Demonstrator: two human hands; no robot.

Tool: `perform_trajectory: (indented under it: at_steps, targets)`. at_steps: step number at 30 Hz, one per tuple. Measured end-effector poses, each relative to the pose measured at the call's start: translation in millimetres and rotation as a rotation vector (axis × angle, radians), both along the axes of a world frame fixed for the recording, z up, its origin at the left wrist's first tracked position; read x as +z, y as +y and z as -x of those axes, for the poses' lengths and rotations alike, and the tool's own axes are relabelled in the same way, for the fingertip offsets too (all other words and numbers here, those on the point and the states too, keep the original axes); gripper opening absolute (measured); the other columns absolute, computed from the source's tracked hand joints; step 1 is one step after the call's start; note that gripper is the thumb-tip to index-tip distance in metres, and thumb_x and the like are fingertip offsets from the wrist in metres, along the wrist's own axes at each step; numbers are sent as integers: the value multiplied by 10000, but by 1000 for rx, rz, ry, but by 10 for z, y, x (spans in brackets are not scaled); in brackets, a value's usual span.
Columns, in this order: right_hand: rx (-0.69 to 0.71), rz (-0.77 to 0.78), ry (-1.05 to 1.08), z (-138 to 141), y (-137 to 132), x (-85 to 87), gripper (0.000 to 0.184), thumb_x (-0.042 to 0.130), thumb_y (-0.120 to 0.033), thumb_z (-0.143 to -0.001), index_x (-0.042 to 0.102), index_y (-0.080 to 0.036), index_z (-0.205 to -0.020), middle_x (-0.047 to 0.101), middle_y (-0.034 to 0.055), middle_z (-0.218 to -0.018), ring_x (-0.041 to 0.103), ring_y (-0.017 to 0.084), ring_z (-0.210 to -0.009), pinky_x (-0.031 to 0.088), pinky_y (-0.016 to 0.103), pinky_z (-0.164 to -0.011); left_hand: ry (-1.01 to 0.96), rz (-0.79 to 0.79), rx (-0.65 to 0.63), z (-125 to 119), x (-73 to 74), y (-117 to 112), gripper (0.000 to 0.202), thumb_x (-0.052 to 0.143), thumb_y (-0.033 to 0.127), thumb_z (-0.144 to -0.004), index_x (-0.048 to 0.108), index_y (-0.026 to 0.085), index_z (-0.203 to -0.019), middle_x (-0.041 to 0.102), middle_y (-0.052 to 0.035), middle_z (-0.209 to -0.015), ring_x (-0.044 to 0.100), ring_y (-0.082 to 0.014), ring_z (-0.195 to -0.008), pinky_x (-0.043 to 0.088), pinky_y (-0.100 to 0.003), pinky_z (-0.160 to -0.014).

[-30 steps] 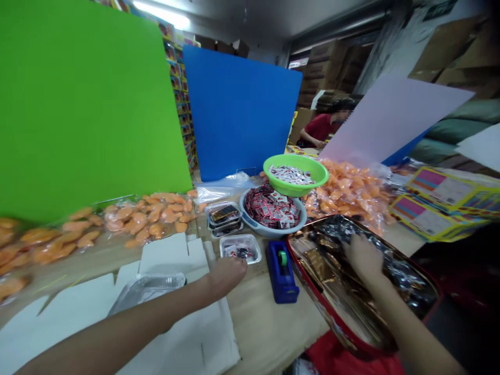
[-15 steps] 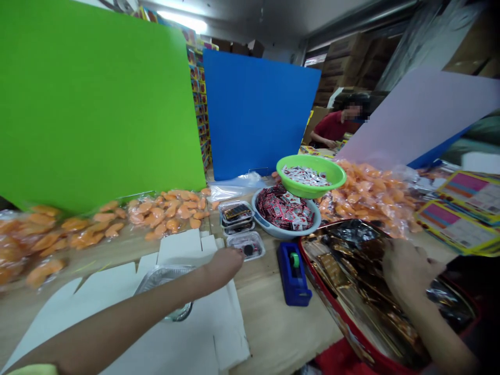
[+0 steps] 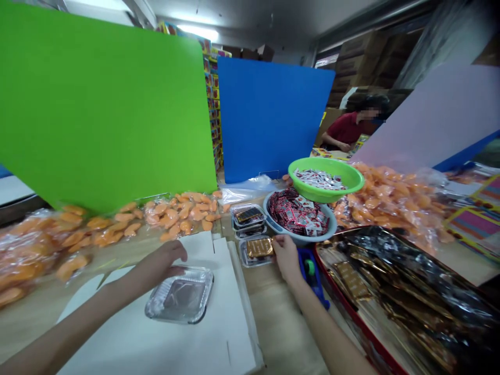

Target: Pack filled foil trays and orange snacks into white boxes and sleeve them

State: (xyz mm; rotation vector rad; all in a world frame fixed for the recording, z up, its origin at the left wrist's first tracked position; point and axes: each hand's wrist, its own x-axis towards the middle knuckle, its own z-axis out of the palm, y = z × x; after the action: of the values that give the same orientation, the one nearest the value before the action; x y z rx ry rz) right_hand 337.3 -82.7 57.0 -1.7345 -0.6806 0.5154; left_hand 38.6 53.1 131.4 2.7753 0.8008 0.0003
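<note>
My right hand (image 3: 287, 256) pinches the right end of a gold foil packet (image 3: 260, 247). The packet lies over a small clear-lidded foil tray (image 3: 250, 262). Behind it are stacked similar trays (image 3: 247, 214), the top one with a dark gold packet in it. My left hand (image 3: 171, 259) is open, fingers apart and curved, at the upper left rim of a larger-looking foil tray (image 3: 182, 296). That tray sits on flat white cardboard (image 3: 219, 323); whether the fingers touch its rim, I cannot tell.
A red-rimmed box (image 3: 353, 307) of gold packets stands at right. A blue tape dispenser (image 3: 322, 296) is partly behind my right arm. A green bowl (image 3: 332, 195) overlaps a blue bowl (image 3: 331, 224) of sachets. Bagged orange pieces (image 3: 179, 213) line the back. A person (image 3: 344, 127) sits beyond.
My right hand has come left from the box, now with a gold packet over the small tray. My left hand has moved left from that tray to the foil tray on the cardboard.
</note>
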Motion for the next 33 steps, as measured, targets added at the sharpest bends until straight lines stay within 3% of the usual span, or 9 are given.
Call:
perform_trajectory:
  at_steps: [4,7,10,15,18,20,23,27,33]
  targets:
    - [13,57,-125,42,51,-95,98,481,-243,-699,544,-193,-756,602,41,-683,584,199,-614,481,315,-531,42,73,28,8,-42,19,156,450,289,-775,543,167,-744,572,-30,-806,515,-158,-747,372,-244,-674]
    - [43,43,-355,71,-77,27,172,491,-209,-723,592,-198,-862,630,76,-846,570,244,-854,442,381,-773,51,74,63,-40,-56,11,162,425,296,-766,511,173,-703,578,-9,-746,504,-144,-687,349,-227,-632]
    - [50,13,-686,-67,-224,201,255,435,-235,-795,560,-180,-1010,596,97,-971,513,243,-961,397,399,-849,88,43,115,-54,-100,33,153,437,289,-739,477,176,-644,582,9,-681,482,-128,-628,310,-203,-581]
    - [-113,-16,-908,-827,-308,455,266,392,-271,-840,509,-149,-1045,551,114,-1001,492,211,-965,400,356,-841,33,38,124,-21,-180,79,170,415,321,-767,476,211,-652,585,71,-638,474,-106,-597,287,-165,-570]
    - [-184,209,-961,-1328,-229,564,294,359,-260,-851,482,-115,-1075,527,140,-1048,466,211,-1015,379,341,-860,50,43,91,-1,-188,86,228,407,351,-773,497,206,-623,592,58,-661,497,-119,-623,309,-178,-591]
    - [-159,345,-959,-1564,-135,592,306,387,-268,-841,483,-107,-1083,528,143,-1054,466,214,-1021,370,334,-860,73,50,124,6,-182,84,212,404,354,-774,507,214,-651,596,51,-669,502,-127,-620,316,-188,-586]
    - [-45,484,-922,-1729,37,546,390,540,-360,-757,527,-117,-1062,557,135,-1001,502,244,-962,387,346,-808,72,90,103,-1,-167,78,198,425,390,-769,520,222,-727,606,31,-730,513,-139,-652,335,-201,-604]
    - [86,649,-879,-1680,243,384,493,699,-380,-596,583,-155,-1018,549,143,-1035,484,297,-990,391,370,-775,111,87,92,-35,-152,67,247,428,395,-769,507,193,-648,599,1,-722,519,-150,-663,330,-211,-596]
    - [58,720,-837,-1535,360,255,375,631,-195,-659,570,-94,-1015,507,193,-1098,439,288,-1057,369,354,-804,144,91,157,39,-177,99,236,375,380,-806,494,215,-686,604,51,-648,501,-127,-589,308,-197,-558]
